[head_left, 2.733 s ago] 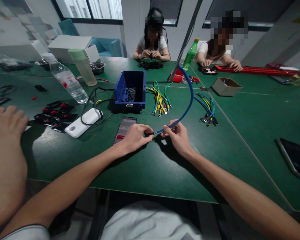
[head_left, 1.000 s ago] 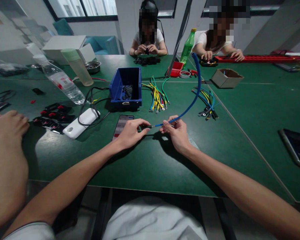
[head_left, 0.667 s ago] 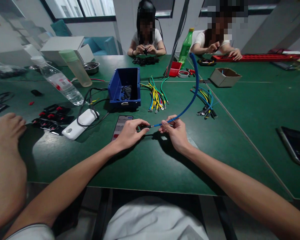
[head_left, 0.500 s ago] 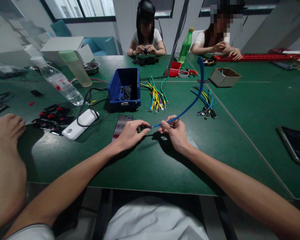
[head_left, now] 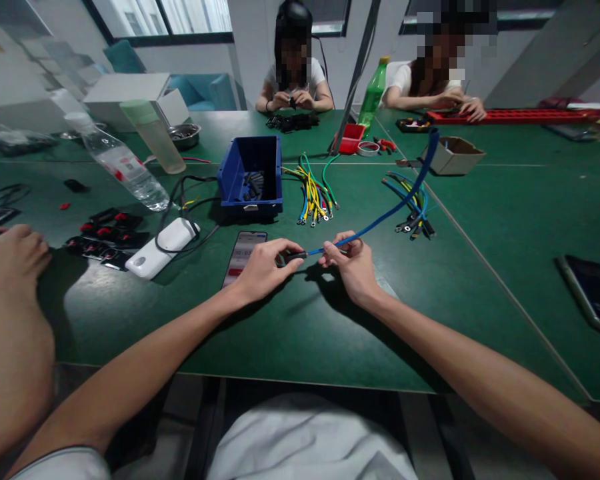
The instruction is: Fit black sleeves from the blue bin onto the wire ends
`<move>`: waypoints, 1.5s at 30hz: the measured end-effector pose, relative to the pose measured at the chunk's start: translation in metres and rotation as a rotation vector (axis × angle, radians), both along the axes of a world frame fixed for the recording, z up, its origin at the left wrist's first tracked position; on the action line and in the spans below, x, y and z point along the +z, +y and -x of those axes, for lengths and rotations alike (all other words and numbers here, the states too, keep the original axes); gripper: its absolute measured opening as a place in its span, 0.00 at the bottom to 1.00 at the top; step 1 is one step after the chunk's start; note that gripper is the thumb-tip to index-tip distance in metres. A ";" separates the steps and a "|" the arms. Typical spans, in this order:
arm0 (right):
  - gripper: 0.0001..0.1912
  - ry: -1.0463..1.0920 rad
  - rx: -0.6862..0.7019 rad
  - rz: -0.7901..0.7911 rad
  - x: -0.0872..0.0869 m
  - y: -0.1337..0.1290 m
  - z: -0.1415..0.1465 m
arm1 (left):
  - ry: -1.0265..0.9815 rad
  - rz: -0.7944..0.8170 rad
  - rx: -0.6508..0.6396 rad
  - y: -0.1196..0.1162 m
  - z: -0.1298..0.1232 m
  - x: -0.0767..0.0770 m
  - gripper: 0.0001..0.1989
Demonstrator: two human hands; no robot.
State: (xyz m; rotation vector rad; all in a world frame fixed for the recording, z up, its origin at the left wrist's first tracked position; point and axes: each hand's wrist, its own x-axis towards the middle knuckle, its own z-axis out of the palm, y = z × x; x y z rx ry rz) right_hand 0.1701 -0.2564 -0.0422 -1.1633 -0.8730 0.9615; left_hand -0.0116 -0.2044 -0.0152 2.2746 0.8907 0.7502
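Note:
Between the thumb and fingers of my left hand (head_left: 265, 270) is a short black sleeve (head_left: 296, 255), pinched at the near end of a blue wire (head_left: 390, 212). My right hand (head_left: 351, 265) grips that wire a little further along; its free end curves up and away to the right. The wire's tip is hidden inside the sleeve. Beyond my hands lies a bundle of yellow, green and blue wires with ring terminals (head_left: 313, 197). To its right is another bundle (head_left: 413, 203), with black sleeves at its near ends.
A blue bin (head_left: 250, 207) holds several black sleeves. A phone (head_left: 240, 250) lies beside my left hand, a white power bank (head_left: 163, 250) further left. Another person's hand (head_left: 17, 257) rests at the left; two people sit across the table. A second phone (head_left: 593, 293) lies right.
The black sleeve now shows further out of my left fingers, over the wire's end. The blue wire's free end has swung right and lower. Both hands stay in nearly the same place.

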 end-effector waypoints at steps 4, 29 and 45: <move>0.16 0.021 0.007 -0.012 0.000 0.000 0.000 | -0.010 -0.002 0.001 -0.001 0.000 -0.001 0.09; 0.16 0.030 0.011 -0.037 -0.003 0.000 0.001 | -0.059 -0.026 0.015 -0.003 -0.002 -0.006 0.07; 0.15 0.034 0.049 -0.023 -0.001 -0.002 0.003 | -0.096 -0.007 0.007 -0.005 -0.003 -0.006 0.07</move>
